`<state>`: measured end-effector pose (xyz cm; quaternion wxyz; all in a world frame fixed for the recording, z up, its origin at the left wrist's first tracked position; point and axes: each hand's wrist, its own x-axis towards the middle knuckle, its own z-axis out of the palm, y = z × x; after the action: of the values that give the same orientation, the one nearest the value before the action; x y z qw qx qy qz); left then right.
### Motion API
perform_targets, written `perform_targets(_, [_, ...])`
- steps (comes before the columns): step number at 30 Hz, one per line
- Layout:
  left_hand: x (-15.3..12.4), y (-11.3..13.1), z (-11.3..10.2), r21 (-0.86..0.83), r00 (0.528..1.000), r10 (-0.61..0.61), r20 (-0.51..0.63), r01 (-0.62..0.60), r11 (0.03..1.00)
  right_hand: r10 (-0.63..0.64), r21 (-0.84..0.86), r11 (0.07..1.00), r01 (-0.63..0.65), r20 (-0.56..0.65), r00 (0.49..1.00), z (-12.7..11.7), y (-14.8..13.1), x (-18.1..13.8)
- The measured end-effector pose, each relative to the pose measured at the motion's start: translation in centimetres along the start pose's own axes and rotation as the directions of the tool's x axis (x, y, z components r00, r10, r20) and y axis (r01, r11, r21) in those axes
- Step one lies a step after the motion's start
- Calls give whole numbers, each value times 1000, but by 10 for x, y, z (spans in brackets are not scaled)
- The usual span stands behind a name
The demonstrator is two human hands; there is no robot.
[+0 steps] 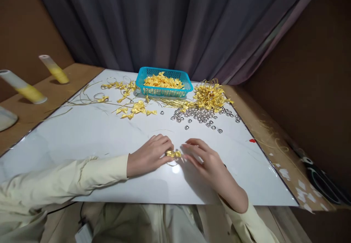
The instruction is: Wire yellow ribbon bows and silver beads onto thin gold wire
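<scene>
Low over the white tabletop, my left hand (pixel 152 153) pinches a yellow ribbon bow (pixel 177 154) between thumb and fingers. A thin gold cord loop (pixel 172 164) hangs from the bow towards me. Just to the right, my right hand (pixel 204 159) has its fingers apart and curved, with a narrow gap between its fingertips and the bow. Beyond the hands lie many small silver heart-shaped pieces (pixel 201 115). Loose yellow bows (pixel 138 107) are scattered to their left.
A blue basket (pixel 164 94) full of yellow bows stands at the back. Beside it are a pile of corded bows (pixel 210 96) and gold cords (pixel 172 102). Thread spools (pixel 29 92) stand at left; scissors (pixel 323 181) and a red scrap (pixel 252 140) lie at right.
</scene>
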<state>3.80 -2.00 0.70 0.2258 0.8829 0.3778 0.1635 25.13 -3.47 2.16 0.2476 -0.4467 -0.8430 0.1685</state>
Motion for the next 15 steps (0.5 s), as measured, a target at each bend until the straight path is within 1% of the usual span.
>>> perform_targets(2, [1,-1,0,-19,1000,-1,-12,1,1000,-46,62,997,39,114,992,4,-7,10])
perform_targets(4, [2,-1,-2,-31,1000,-6,-22,5,999,-40,101,995,20,195,980,6,-10,18])
perform_targets(7, [4,0,-7,-89,998,-49,-26,47,995,-36,165,986,-2,231,972,6,-9,29])
perform_targets(8, [6,0,-9,-152,996,-89,-21,85,985,-46,189,982,2,231,972,4,-8,32])
perform_targets(9, [7,0,-12,-248,990,-140,-4,135,959,-60,211,977,11,229,972,2,-7,36])
perform_targets(10, [9,-1,-15,-364,981,-192,25,188,912,-77,227,974,25,223,972,0,-6,41])
perform_targets(12, [12,-4,-21,-576,958,-271,97,276,769,-114,245,967,65,190,975,-5,-5,50])
perform_targets(14, [15,-7,-29,-689,937,-312,155,329,646,-133,258,962,90,154,979,-9,-4,58])
perform_targets(15, [16,-8,-33,-709,928,-329,173,349,613,-128,269,959,88,137,982,-9,-4,61])
